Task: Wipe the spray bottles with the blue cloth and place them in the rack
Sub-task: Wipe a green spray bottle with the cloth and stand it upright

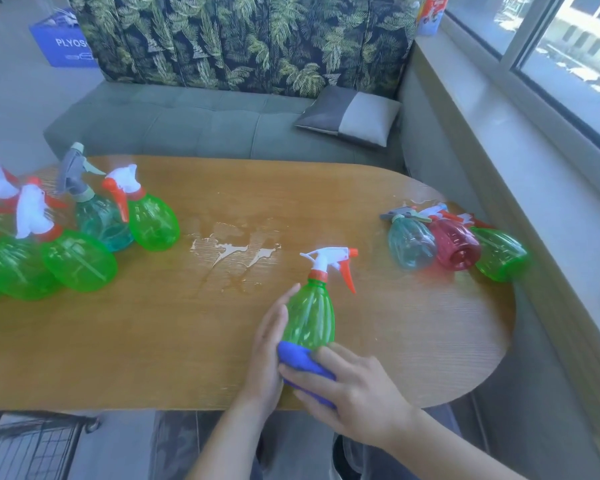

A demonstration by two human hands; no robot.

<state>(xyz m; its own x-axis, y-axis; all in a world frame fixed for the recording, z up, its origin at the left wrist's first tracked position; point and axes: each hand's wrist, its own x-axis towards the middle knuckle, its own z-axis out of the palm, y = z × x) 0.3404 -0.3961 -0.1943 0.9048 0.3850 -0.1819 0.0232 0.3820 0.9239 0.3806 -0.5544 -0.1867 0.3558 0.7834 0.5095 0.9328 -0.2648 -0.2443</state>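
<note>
Green spray bottle (310, 315) upright near the counter (153, 341) front edge, mid-wipe. Left hand (269, 355) lies flat against its side, fingers straight, steadying it. Right hand (347, 382) has fingers curled on the blue cloth (300, 358), pressed to the bottle base. Best to work the cloth upward while turning the bottle. Open room around it; spill patch (236, 252) behind. Wire rack (32, 441) sits low left.

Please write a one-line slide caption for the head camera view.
Two hands wipe an upright green spray bottle with a blue cloth on a wooden table.
</note>
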